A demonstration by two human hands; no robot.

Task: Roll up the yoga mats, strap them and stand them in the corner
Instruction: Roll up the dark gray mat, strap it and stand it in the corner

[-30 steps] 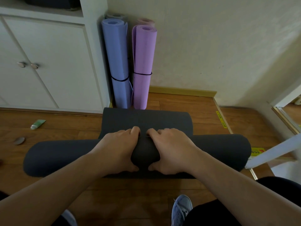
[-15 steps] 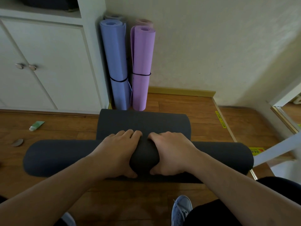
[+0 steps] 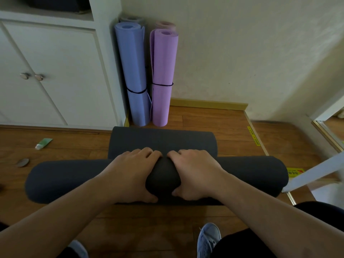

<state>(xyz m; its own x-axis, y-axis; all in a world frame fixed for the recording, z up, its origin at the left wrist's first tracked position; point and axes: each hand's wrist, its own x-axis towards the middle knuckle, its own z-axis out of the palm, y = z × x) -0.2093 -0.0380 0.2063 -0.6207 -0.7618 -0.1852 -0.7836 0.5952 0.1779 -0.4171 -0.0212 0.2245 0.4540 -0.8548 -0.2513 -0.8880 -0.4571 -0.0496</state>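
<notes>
At the far left we see a white cabinet (image 3: 55,71) with two round knobs, and on the wood floor (image 3: 139,229) before it a small green tube (image 3: 44,143) and a flat grey oval object (image 3: 22,162). Next comes the dark grey mat (image 3: 61,180), lying crosswise on the floor as a thick roll, with its unrolled tail stretching away toward the wall. We have our left hand (image 3: 128,175) on the middle of the roll, fingers curled over the far side and thumb tucked under the near side, gripping it. Beyond, in the corner between cabinet and wall, a blue mat (image 3: 133,75) stands upright, bound by a black strap (image 3: 136,91). Just beside it stands a purple mat (image 3: 163,71), also upright, with its own black band (image 3: 162,84); two more roll ends peek out behind them. Our right hand (image 3: 198,174) grips the roll close beside the left, fingers over the top, thumb below. At the bottom we see a grey sneaker (image 3: 208,239), and at the far right a pale slanting bar (image 3: 314,172) over a yellow sticker (image 3: 294,172).
</notes>
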